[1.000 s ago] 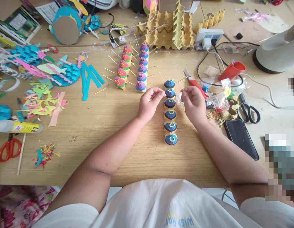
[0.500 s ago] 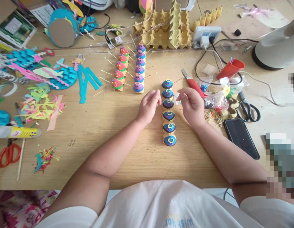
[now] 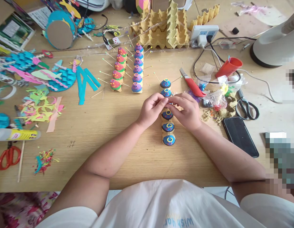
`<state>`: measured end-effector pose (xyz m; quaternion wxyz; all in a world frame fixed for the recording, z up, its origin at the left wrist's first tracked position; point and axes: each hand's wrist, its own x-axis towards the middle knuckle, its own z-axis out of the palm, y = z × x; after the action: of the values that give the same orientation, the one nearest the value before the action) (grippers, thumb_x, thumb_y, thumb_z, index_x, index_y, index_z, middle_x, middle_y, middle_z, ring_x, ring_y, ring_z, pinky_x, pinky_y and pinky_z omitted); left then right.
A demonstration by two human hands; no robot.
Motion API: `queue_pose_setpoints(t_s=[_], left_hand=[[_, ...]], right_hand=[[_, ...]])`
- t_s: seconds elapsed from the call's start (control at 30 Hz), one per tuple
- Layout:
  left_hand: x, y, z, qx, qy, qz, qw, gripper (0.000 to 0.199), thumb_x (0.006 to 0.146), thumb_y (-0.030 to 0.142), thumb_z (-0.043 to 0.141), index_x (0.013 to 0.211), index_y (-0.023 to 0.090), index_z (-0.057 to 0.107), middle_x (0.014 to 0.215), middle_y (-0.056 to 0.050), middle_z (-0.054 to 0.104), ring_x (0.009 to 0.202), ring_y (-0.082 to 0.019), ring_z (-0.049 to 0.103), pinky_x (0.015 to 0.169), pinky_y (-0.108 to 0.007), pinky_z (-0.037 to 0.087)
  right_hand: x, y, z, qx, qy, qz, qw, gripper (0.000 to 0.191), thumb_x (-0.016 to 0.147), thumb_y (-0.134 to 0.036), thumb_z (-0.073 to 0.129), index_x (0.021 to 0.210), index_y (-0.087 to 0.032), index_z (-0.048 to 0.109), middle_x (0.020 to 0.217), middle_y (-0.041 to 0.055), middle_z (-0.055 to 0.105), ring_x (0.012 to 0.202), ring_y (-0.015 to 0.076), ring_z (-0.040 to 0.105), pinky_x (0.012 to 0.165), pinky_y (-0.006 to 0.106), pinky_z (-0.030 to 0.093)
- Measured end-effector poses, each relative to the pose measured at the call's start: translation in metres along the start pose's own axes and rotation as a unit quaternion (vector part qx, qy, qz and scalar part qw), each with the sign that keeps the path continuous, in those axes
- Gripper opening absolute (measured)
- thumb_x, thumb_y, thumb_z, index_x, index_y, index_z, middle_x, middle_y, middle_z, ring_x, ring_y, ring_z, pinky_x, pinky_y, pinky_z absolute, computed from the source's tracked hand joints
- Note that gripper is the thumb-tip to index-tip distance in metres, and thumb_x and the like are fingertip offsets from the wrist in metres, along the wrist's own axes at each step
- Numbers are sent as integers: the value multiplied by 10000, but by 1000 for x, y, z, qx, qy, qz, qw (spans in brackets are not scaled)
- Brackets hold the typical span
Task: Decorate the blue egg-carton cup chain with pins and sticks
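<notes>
A strip of egg-carton cups painted blue (image 3: 168, 127) runs lengthwise in front of me, with yellow rings and small red marks on its cups. Two thin yellow-tipped sticks rise from its far cup. Over the upper middle of this strip, the fingertips of my left hand (image 3: 152, 109) and my right hand (image 3: 186, 110) meet in a pinch. Whatever is between them is too small or hidden to make out. One blue cup lies mostly hidden beneath my fingers. Farther off stand a red-and-green cup strip (image 3: 118, 67) and a purple cup strip (image 3: 137, 70), both with sticks.
To the right lie a red-handled knife (image 3: 195, 87), plastic bags (image 3: 216, 98), black scissors (image 3: 247, 107) and a phone (image 3: 240, 136). On the left are paper scraps (image 3: 36, 107), red scissors (image 3: 9, 156) and a glue bottle (image 3: 17, 134). Egg cartons (image 3: 153, 28) sit at the back.
My hands were apart on either side of the blue strip. They have come together above it, fingertips touching. The view has shifted slightly.
</notes>
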<state>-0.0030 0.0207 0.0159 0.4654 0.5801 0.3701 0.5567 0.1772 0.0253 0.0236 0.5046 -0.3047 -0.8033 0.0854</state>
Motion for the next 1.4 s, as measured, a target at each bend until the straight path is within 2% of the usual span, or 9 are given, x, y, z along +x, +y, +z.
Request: queue_pose_setpoints(t_s=[0.1,0.23,0.37,0.5,0.77,1.0,1.23,1.4], left_hand=[[-2,2,0,27,-2,16,999,503,963,659,678,746,205,656,685,19,597,661,-97,521,631,-246,449],[-3,4,0,17,-6,20,1000,499,1000,651,624,778,210,699,747,-6,690,742,-117,620,718,-261,522],[-4,3,1,-3,-8,-5,1000,440,961,641,693,863,215,745,805,-7,738,777,-114,660,745,-252,546],[-4,-1,2,-23,0,-19,1000,434,901,649,763,929,216,771,831,-4,761,779,-112,685,736,-247,552],[-3,-3,0,-19,12,-7,1000,387,901,607,787,873,222,788,792,6,760,722,-99,641,694,-243,524],[-2,2,2,-37,16,-26,999,469,829,682,817,817,214,776,777,1,753,767,-122,687,736,-264,562],[-4,-3,0,-13,20,-14,1000,403,894,631,781,861,230,775,775,4,723,719,-112,611,698,-265,520],[-4,-2,0,-10,21,-7,1000,402,895,627,783,860,227,773,774,4,715,713,-106,602,703,-262,514]], right_hand=[[1,-2,0,8,7,-4,1000,95,999,-254,753,1078,-231,800,923,51,806,810,178,732,754,333,589],[2,-6,-2,24,6,5,1000,104,1007,-199,724,1060,-236,805,902,40,809,793,161,736,735,312,590],[3,-6,-5,3,14,9,1000,108,1016,-207,708,1042,-240,808,906,40,813,805,162,746,743,313,593],[2,-1,-4,-37,29,-28,998,118,1014,-213,722,1086,-239,813,926,47,818,833,170,763,752,318,590],[-1,6,-3,-64,27,-64,996,160,1024,-245,713,1165,-260,785,969,53,806,844,186,737,768,348,567],[0,5,-5,-38,-27,2,999,121,1039,-335,676,1046,-275,781,909,58,771,824,208,720,775,393,569],[1,3,-5,-64,-15,-13,998,145,1043,-323,652,1022,-270,786,890,57,773,792,198,708,732,374,560],[1,4,-4,-41,8,-34,999,97,1025,-271,672,1031,-268,769,900,47,779,789,188,707,722,359,558]])
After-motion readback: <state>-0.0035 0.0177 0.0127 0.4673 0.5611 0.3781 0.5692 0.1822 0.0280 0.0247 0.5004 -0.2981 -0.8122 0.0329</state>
